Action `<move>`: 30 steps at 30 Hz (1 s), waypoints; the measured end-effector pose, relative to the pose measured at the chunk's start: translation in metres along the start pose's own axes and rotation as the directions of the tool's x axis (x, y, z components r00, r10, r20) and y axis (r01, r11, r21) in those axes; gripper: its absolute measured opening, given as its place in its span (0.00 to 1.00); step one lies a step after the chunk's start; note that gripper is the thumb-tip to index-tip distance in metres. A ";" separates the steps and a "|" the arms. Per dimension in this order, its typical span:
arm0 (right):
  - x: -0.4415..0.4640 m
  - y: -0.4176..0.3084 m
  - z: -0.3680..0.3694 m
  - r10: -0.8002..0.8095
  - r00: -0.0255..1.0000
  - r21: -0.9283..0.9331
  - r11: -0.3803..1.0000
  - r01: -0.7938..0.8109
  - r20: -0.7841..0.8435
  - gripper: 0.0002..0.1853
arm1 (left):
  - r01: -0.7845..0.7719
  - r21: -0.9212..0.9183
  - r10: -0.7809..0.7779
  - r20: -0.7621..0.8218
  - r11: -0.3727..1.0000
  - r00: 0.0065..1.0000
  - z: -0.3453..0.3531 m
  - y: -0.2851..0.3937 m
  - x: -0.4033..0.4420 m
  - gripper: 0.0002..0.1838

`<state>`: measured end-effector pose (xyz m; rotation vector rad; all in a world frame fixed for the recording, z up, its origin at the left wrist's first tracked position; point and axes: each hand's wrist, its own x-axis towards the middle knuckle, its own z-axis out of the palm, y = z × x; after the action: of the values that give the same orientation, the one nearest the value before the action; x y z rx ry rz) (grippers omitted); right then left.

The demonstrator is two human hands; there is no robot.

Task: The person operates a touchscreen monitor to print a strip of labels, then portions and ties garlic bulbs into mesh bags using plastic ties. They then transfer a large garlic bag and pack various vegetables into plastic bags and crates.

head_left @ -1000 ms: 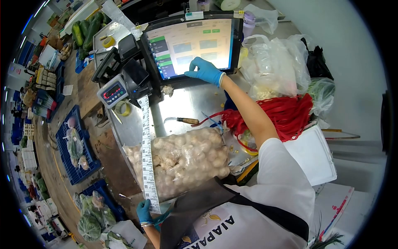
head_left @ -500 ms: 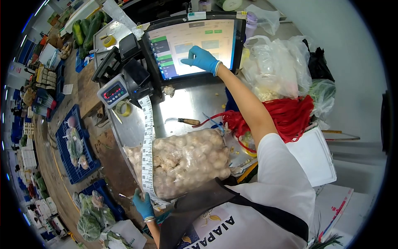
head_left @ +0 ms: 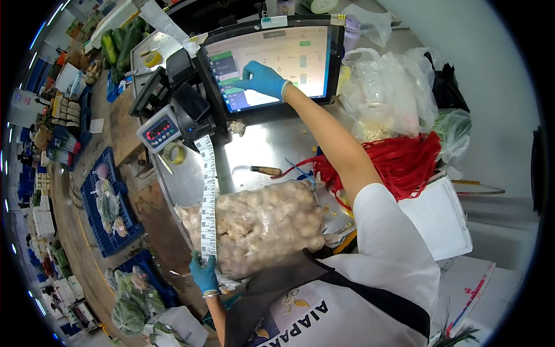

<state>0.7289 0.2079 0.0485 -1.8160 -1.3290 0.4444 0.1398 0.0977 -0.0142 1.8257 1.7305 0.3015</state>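
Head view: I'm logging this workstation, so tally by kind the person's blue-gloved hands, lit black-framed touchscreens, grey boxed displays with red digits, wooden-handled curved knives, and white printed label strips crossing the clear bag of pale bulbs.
Blue-gloved hands, left hand and right hand: 2
Touchscreen: 1
Grey display: 1
Curved knife: 1
Label strip: 1
Total: 6

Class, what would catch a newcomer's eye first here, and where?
Probably the lit screen at top centre, the right hand in front of it. Below lies a clear bag of pale bulbs, a label strip crossing its left end down to the left hand. Bright red straps are heaped to the bag's upper right.
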 end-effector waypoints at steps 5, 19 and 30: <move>-0.016 -0.010 0.005 0.068 0.996 0.022 0.997 -0.069 0.051 0.25 | -0.059 -0.012 0.059 0.012 0.998 0.998 0.004 -0.018 0.005 0.33; -0.081 0.079 -0.012 0.397 0.916 0.005 0.917 -0.398 0.056 0.22 | -0.104 0.084 0.104 0.015 0.991 0.995 0.001 -0.015 -0.003 0.34; -0.148 0.044 0.019 0.240 0.967 0.147 0.957 -0.251 0.088 0.21 | -0.237 0.073 0.241 -0.055 0.969 0.969 0.004 0.041 0.047 0.35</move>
<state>0.6870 0.0769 -0.0239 -1.8534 -1.0832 0.7315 0.1818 0.1431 -0.0051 2.0979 1.5781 0.4079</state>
